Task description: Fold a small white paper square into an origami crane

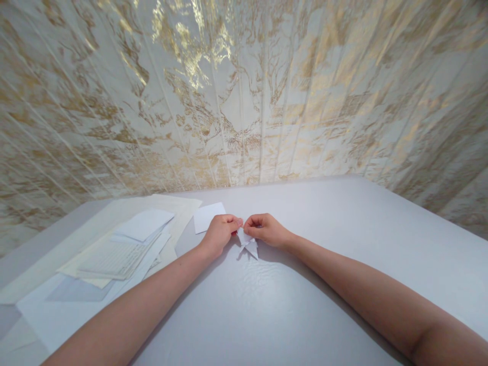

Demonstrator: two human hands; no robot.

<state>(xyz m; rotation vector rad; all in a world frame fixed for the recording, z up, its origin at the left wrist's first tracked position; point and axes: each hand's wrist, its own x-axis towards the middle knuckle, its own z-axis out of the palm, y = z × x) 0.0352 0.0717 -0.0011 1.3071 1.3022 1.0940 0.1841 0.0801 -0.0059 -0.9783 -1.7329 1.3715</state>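
Observation:
A small folded white paper piece (249, 247) with pointed tips is held between my two hands, just above the table. My left hand (221, 231) pinches its upper left edge with thumb and fingers. From the other side my right hand (268, 230) grips its top, thumb and forefinger closed on the paper. Fingertips hide part of the upper folds. Just behind my left hand lies a flat white paper sheet (208, 216).
Spread over the left side of the white table (259, 315) are several loose papers, among them a printed sheet (114, 259) and a small stack of white sheets (145, 224). A gold-patterned curtain (244, 101) hangs along the table's far edge.

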